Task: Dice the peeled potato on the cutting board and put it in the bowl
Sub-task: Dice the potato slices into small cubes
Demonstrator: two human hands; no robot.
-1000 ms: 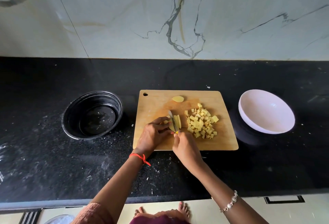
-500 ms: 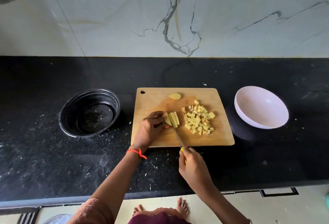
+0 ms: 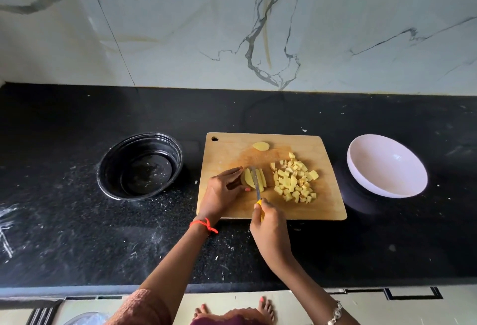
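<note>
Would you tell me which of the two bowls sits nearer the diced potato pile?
The pale bowl, right of the cutting board, beside the diced pile. The black bowl sits left of the board, beyond the left hand.

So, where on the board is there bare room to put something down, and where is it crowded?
On the cutting board, bare: the far right corner beyond the diced potato, the far left between the hole and the slice, the near right corner. Crowded: the middle, where the left hand holds the potato strips and the right hand the knife.
</note>
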